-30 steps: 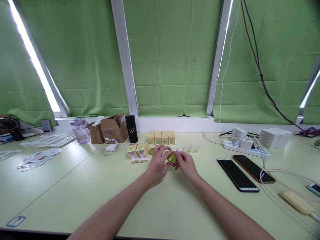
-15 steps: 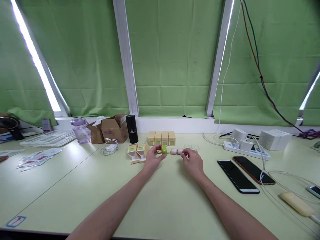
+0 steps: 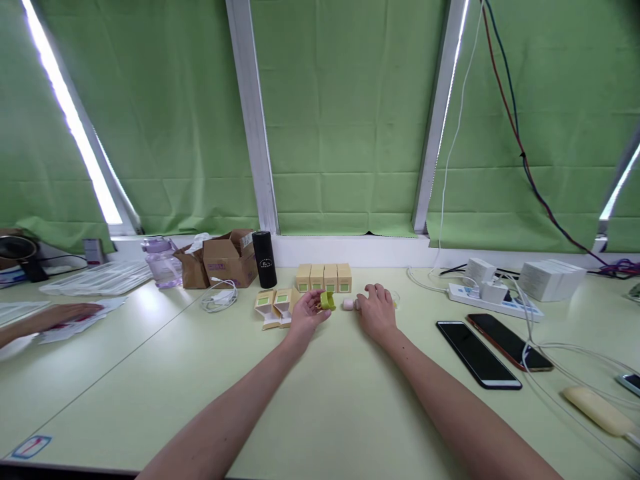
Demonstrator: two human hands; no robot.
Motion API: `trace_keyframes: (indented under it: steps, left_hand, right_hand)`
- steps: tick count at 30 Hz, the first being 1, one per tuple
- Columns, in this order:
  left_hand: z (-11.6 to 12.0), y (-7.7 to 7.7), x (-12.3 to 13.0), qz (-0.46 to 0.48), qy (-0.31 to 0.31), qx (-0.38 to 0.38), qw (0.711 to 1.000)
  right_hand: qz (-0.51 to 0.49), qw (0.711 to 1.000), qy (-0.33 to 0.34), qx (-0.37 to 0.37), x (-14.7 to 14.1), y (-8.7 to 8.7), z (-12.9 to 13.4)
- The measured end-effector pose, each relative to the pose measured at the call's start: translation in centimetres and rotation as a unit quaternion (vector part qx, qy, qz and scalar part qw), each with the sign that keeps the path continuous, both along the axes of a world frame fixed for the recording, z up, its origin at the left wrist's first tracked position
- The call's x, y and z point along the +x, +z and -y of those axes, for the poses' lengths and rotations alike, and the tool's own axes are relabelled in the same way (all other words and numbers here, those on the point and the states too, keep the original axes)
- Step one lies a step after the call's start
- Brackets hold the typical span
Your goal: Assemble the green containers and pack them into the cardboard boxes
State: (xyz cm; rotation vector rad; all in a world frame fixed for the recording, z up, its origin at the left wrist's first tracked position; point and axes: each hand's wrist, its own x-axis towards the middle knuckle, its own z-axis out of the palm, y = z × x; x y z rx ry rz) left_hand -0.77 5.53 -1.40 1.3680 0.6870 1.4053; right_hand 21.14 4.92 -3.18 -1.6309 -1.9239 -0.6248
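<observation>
My left hand [image 3: 306, 317] is closed around a small yellow-green object [image 3: 328, 301], cup-like in shape, held just above the table. My right hand [image 3: 376, 311] lies palm down with its fingers apart, over small pale pink cylinders. One pink cylinder [image 3: 348, 304] shows between the hands; another is mostly covered by my right thumb. Two opened small cardboard boxes [image 3: 271, 316] with green labels lie left of my left hand. Behind the hands stands a row of several closed boxes [image 3: 330, 270] of the same kind. Something clear and round [image 3: 395, 297] peeks out beyond my right hand.
Two phones [image 3: 477, 353] lie to the right, near a power strip [image 3: 515, 308] with cables. A black bottle [image 3: 265, 260], a brown carton [image 3: 227, 260] and a purple water bottle [image 3: 164, 263] stand at the back left. Another person's hand [image 3: 70, 315] rests on packets at far left.
My right hand's fingers have spread and lifted forward from their pinch near the pink cylinders. The green object has turned in my left hand. Another person's hand has come in at far left.
</observation>
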Motion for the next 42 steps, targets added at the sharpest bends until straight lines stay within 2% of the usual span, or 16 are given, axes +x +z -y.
trace_keyframes:
  steps: [6,8,10,11,12,13,14,19,20,23,24,25,27,33,38,42]
  left_hand:
    - [0.1,0.1,0.1,0.014,-0.007,-0.017,1.000]
    - [0.3,0.3,0.2,0.023,-0.008,-0.025,0.999]
    - [0.4,0.4,0.2,0.029,-0.011,-0.033,0.999]
    - [0.5,0.5,0.3,0.031,-0.012,-0.035,0.999]
    - [0.5,0.6,0.3,0.034,-0.012,-0.037,0.999]
    - [0.6,0.6,0.3,0.037,-0.013,-0.038,0.999]
    - [0.6,0.7,0.3,0.038,-0.013,-0.037,0.998]
    - [0.8,0.9,0.3,0.035,-0.017,-0.037,0.999]
    - [0.8,1.0,0.3,0.034,-0.018,-0.037,0.999]
    - [1.0,1.0,0.3,0.034,-0.023,-0.033,0.999]
    - [1.0,1.0,0.3,0.035,-0.025,-0.032,0.999]
    - [1.0,1.0,0.3,0.036,-0.028,-0.031,0.998]
    - [1.0,1.0,0.3,0.041,-0.034,-0.033,0.998]
    - [1.1,1.1,0.3,0.037,-0.044,-0.024,0.998]
    - [1.3,1.2,0.3,0.037,-0.045,-0.026,0.998]
    - [1.4,1.2,0.3,0.035,-0.049,-0.025,0.998]
  right_hand:
    - [-0.024,0.999,0.001,-0.039,0.2,0.5,0.4]
    - [-0.098,0.994,0.009,-0.042,0.3,0.9,1.0]
    - [-0.254,0.966,0.034,-0.033,0.2,1.5,1.5]
    - [-0.353,0.933,0.058,-0.031,0.0,1.8,1.7]
    - [-0.474,0.875,0.092,-0.040,-0.2,2.0,1.9]
    - [-0.588,0.796,0.129,-0.060,-0.4,2.2,2.1]
    - [-0.624,0.764,0.146,-0.078,-0.6,2.4,2.2]
    - [-0.705,0.667,0.197,-0.140,-1.7,2.1,3.5]
    - [-0.726,0.638,0.208,-0.150,-1.9,2.0,3.7]
    - [-0.802,0.513,0.250,-0.177,-2.3,1.9,4.5]
    - [-0.814,0.486,0.262,-0.182,-2.4,1.9,4.7]
    - [-0.818,0.473,0.270,-0.184,-2.5,2.0,4.9]
    - [-0.815,0.466,0.285,-0.190,-2.7,2.3,5.3]
    - [-0.784,0.482,0.337,-0.201,-3.1,2.6,6.1]
    - [-0.771,0.510,0.334,-0.183,-3.3,2.1,5.9]
    - [-0.765,0.520,0.336,-0.179,-3.3,2.3,6.0]
